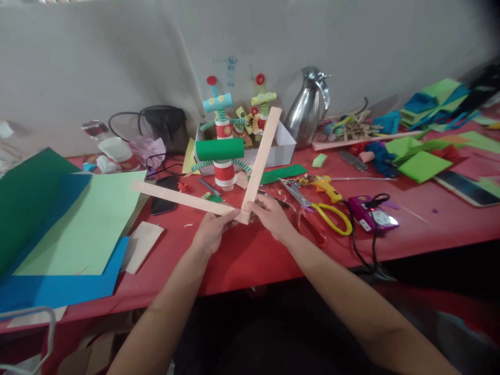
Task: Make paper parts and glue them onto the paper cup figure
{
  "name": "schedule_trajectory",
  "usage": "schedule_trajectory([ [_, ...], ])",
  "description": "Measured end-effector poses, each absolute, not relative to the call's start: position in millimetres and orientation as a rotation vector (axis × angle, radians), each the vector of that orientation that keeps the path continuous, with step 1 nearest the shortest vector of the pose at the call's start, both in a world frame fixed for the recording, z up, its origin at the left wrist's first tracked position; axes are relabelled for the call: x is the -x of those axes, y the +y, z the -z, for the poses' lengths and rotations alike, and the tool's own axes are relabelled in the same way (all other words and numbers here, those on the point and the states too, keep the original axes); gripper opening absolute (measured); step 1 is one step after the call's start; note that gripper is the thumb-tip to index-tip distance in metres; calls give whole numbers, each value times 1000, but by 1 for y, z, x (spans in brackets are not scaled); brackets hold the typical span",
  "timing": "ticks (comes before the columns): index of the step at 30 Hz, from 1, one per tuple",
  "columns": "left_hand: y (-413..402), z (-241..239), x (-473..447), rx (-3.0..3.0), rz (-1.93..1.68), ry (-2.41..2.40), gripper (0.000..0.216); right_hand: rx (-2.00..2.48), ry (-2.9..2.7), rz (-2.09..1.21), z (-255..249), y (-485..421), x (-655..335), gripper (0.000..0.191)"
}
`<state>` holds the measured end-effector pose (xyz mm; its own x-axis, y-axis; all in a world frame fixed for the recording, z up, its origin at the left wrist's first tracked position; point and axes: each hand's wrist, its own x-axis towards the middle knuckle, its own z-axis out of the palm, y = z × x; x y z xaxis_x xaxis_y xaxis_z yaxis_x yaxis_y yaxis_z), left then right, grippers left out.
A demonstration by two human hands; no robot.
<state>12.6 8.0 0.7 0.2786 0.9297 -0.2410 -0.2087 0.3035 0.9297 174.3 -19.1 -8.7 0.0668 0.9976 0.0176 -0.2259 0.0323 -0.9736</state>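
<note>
Two pale peach paper strips (261,161) overlap at one end and spread into an L shape above the table. My left hand (213,229) pinches the strip that runs off to the left, close to the joint. At the overlap, my right hand (269,211) grips the strip that stands up to the right. Just behind them is a paper-cup figure (224,172) with a green tube (219,149) across it and folded spring arms. Scissors with yellow handles (332,217) lie right of my right hand.
Coloured paper sheets (74,224) cover the left side. A white box (287,148) with paper figures and a steel jug (308,107) stand by the wall. A yellow glue gun (328,187), a purple device (371,214) with a cable, and a phone (469,188) lie to the right.
</note>
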Motion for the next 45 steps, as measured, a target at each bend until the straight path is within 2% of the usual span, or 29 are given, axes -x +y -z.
schedule_trajectory([
  [16, 6, -2, -15, -950, -937, 980, 26, 1035, -1020, -1229, 10, -19, -174, 16],
  [23, 5, 5, -19, -970, -1003, 968, 29, 1039, -1024, -1219, 12, -19, -176, 22],
  [34, 4, 5, -21, -1070, -1163, 944, 25, 1064, -1073, -1264, 6, -21, -178, 19],
  [40, 2, 2, -18, -1013, -1049, 936, 27, 1046, -1147, -1192, 11, -22, -180, 15],
  [45, 2, 3, -19, -1005, -1092, 952, 20, 1034, -1173, -1187, 10, -23, -180, 14],
])
